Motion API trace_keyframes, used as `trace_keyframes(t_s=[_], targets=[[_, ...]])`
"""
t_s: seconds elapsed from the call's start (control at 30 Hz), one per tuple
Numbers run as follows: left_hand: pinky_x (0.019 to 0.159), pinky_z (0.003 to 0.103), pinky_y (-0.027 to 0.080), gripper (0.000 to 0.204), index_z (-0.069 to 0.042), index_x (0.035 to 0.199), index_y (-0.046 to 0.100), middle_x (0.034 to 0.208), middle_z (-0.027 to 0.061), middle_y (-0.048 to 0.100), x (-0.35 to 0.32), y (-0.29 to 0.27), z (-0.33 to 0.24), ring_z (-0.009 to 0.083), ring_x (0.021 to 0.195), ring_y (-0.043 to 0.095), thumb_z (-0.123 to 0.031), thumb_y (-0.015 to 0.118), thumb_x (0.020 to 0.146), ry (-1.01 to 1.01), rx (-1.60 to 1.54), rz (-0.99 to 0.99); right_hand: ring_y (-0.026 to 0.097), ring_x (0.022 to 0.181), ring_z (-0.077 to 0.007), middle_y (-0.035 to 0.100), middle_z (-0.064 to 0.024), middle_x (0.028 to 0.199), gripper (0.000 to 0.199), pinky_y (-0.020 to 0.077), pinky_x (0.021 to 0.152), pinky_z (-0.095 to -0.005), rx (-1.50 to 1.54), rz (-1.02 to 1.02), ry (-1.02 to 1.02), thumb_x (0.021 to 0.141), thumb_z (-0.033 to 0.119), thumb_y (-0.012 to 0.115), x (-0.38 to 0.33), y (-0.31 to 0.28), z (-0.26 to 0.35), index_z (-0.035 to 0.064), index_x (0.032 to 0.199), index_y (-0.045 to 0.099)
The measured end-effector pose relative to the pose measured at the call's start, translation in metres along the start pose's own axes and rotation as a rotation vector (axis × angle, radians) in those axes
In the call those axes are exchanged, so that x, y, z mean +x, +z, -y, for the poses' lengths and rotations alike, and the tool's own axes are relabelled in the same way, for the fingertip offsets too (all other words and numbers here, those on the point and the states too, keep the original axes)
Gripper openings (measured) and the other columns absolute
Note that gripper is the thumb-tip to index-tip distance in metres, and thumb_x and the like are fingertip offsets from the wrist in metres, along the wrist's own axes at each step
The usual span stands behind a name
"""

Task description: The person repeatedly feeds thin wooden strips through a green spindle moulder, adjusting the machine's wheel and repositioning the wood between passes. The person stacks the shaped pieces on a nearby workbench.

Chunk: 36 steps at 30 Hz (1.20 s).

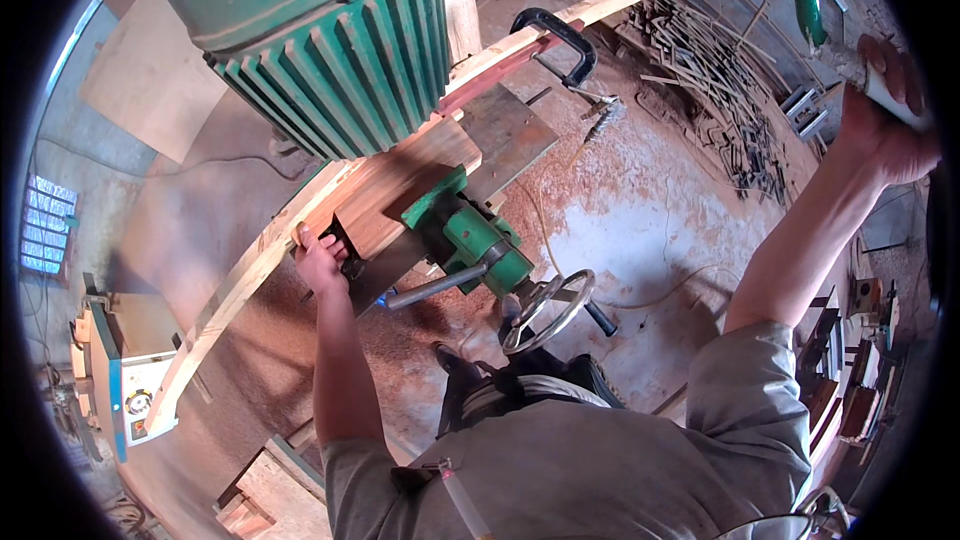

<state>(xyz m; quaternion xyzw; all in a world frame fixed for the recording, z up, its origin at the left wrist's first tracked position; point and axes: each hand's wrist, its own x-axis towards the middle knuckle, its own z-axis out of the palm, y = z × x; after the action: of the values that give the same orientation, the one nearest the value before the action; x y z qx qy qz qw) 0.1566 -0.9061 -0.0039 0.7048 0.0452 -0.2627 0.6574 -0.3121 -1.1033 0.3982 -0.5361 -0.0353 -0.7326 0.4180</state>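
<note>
A large green motor housing with cooling fins (pixel 335 70) fills the upper left. Below it a reddish-brown wooden workpiece (pixel 390 190) lies against a long pale wooden rail (pixel 240 275). At the workpiece's left end is my left hand (pixel 322 265), its fingers bent beside a black metal part (pixel 345 240); what they grip is partly hidden. My raised right hand (pixel 890 115) is wrapped around the pale grip of a green lever (pixel 805 0) at the far right. A green vise (pixel 480 245) with a silver handwheel (pixel 550 312) stands against the workpiece's near side.
A black C-clamp (pixel 570 45) holds the rail's far end. Scrap wooden strips (pixel 710 80) are heaped at the upper right. A cord (pixel 545 210) crosses the dusty floor. A machine with a control panel (pixel 140 405) stands at left, stacked wood (pixel 850 390) at right.
</note>
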Motion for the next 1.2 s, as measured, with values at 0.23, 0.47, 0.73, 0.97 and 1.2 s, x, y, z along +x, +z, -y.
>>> trace_keyframes(t_s=[0.23,0.47,0.73,0.97,1.2], targets=[[0.043,0.028,0.048,0.042,-0.004,0.101,0.050,0.066,0.0062,0.057,-0.002,0.003,-0.002,0.0162,0.050,0.056,-0.044,0.053,0.091,-0.010,-0.017,-0.005,0.042,0.057,-0.0145,0.042,0.0022,0.059,0.042,0.0352,0.066,-0.0372,0.169,-0.036,0.119,0.055,0.042,0.081,-0.041,-0.063,0.021,0.0167,0.067,0.050],[0.047,0.030,0.050,0.043,-0.003,0.105,0.049,0.071,0.0077,0.057,-0.008,0.006,-0.003,0.0175,0.055,0.057,-0.044,0.052,0.091,0.015,-0.009,-0.016,0.044,0.068,-0.0151,0.044,0.0042,0.067,0.036,0.0326,0.078,-0.0379,0.103,-0.011,0.070,0.069,0.048,0.076,-0.124,-0.083,0.011,0.0182,0.078,0.057],[0.053,0.033,0.052,0.047,-0.003,0.108,0.049,0.077,0.0094,0.057,-0.010,0.003,-0.005,0.0193,0.062,0.058,-0.047,0.051,0.091,0.000,0.011,-0.003,0.050,0.092,-0.0249,0.052,-0.0008,0.084,0.033,0.0292,0.099,-0.0504,-0.033,-0.107,0.136,0.081,0.048,0.063,-0.206,-0.108,0.001,0.0180,0.091,0.058],[0.059,0.035,0.052,0.048,-0.003,0.110,0.049,0.082,0.0118,0.059,-0.010,0.002,-0.006,0.0218,0.068,0.060,-0.046,0.051,0.091,-0.016,0.010,0.018,0.045,0.116,-0.0317,0.058,-0.0078,0.103,0.034,0.0211,0.108,-0.0482,-0.100,-0.195,0.277,0.083,0.044,0.061,-0.272,-0.133,0.000,0.0148,0.101,0.060],[0.076,0.038,0.051,0.057,-0.005,0.123,0.042,0.109,0.0208,0.058,-0.004,-0.005,-0.004,0.0275,0.090,0.061,-0.048,0.056,0.087,-0.061,-0.120,0.093,0.051,0.106,-0.0340,0.061,-0.0086,0.090,0.029,0.0264,0.101,-0.0540,0.023,-0.111,0.197,0.082,0.042,0.062,-0.149,-0.090,0.019,0.0131,0.084,0.057]])
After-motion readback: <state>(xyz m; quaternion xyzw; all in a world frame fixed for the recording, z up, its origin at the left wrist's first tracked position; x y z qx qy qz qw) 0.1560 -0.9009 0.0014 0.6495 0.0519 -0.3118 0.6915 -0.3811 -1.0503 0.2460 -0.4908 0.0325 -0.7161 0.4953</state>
